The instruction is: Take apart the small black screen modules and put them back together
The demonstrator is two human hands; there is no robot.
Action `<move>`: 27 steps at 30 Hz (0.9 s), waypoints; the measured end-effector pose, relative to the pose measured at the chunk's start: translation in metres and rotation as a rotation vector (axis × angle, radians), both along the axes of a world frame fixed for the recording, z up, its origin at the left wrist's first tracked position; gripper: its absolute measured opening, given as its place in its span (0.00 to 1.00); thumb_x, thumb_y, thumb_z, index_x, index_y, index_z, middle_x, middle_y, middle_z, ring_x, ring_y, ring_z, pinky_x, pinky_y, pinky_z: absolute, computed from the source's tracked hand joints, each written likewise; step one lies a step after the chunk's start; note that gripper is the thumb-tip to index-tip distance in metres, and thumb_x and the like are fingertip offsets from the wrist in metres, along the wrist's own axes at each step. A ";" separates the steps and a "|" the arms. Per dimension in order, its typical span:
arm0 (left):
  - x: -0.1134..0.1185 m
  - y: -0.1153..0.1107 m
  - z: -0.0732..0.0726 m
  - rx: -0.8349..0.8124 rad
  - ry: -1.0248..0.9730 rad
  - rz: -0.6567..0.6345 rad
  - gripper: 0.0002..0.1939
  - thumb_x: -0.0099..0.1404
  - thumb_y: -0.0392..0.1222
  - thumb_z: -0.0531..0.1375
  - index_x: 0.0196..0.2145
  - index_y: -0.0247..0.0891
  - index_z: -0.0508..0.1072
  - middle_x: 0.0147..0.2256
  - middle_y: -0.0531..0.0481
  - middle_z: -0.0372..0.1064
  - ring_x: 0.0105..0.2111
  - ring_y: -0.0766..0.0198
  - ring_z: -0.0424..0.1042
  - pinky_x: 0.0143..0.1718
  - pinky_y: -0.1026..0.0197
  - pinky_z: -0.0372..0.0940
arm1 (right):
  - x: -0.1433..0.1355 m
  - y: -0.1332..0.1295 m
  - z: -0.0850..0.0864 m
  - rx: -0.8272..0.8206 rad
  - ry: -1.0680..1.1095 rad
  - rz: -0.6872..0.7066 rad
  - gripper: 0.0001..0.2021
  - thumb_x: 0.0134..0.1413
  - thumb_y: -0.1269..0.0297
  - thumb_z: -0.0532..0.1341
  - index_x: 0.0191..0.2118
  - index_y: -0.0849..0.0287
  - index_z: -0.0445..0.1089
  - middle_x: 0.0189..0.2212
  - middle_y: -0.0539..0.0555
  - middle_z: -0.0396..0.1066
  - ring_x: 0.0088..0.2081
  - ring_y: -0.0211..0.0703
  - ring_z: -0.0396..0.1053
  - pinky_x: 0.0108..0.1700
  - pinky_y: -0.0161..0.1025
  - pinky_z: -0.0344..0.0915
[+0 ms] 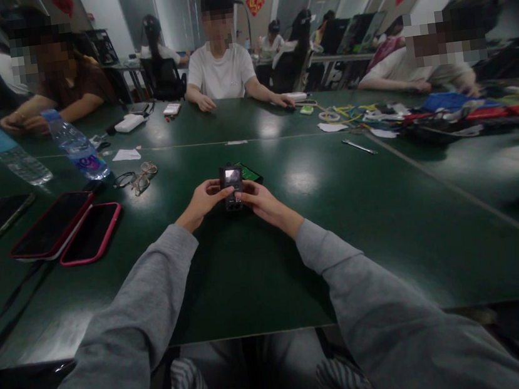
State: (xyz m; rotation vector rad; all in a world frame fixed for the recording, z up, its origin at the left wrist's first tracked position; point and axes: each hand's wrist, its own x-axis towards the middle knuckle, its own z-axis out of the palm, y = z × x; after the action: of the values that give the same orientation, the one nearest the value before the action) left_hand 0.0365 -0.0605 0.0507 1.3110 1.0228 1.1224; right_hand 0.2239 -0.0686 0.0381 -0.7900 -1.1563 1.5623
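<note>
Between my two hands is a small dark handheld device point(231, 178) with a lit screen near its top and small keys below; its exact kind is too small to make out. My left hand point(204, 201) grips its left side, thumb lying across the front. From the right, my right hand point(260, 199) holds the other side, with the thumb on the lower keys. Just behind the device, a green and black flat item point(251, 173) lies on the table, partly hidden by the device and my right fingers.
Phones point(91, 234) and two water bottles point(76, 144) stand or lie at the left, near eyeglasses point(144, 178). A wrench point(359, 147) lies right of centre on the green table point(385, 217). Cables and tools point(448, 111) are heaped farther right. Several people sit around.
</note>
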 end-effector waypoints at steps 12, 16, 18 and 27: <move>-0.003 0.001 0.000 0.018 0.016 -0.016 0.30 0.47 0.49 0.74 0.44 0.33 0.73 0.45 0.37 0.74 0.46 0.53 0.74 0.52 0.47 0.66 | 0.001 0.000 0.000 -0.002 -0.006 0.016 0.28 0.34 0.63 0.76 0.45 0.54 0.69 0.44 0.52 0.73 0.49 0.44 0.70 0.59 0.47 0.64; -0.004 0.003 -0.003 -0.015 -0.024 -0.024 0.30 0.47 0.50 0.74 0.44 0.33 0.73 0.45 0.39 0.74 0.44 0.56 0.74 0.51 0.49 0.66 | 0.001 0.000 0.000 -0.018 0.002 0.018 0.27 0.34 0.63 0.76 0.45 0.54 0.69 0.42 0.51 0.73 0.47 0.42 0.71 0.57 0.45 0.66; -0.004 0.003 -0.003 -0.042 -0.026 -0.035 0.30 0.48 0.51 0.74 0.44 0.33 0.73 0.43 0.40 0.74 0.42 0.57 0.74 0.50 0.50 0.67 | 0.001 -0.001 0.000 -0.025 -0.004 0.023 0.27 0.35 0.62 0.76 0.45 0.54 0.69 0.42 0.50 0.73 0.46 0.41 0.71 0.56 0.45 0.67; -0.006 0.004 -0.006 -0.022 0.006 -0.058 0.28 0.50 0.51 0.72 0.43 0.32 0.72 0.43 0.39 0.73 0.42 0.58 0.73 0.48 0.50 0.67 | 0.000 -0.002 0.001 -0.037 0.018 0.024 0.28 0.35 0.64 0.76 0.45 0.54 0.68 0.42 0.51 0.73 0.47 0.41 0.71 0.57 0.45 0.66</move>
State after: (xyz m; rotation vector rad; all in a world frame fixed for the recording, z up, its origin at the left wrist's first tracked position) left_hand 0.0308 -0.0568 0.0449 1.3190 0.9924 1.0616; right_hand 0.2243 -0.0708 0.0392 -0.7875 -1.1300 1.6120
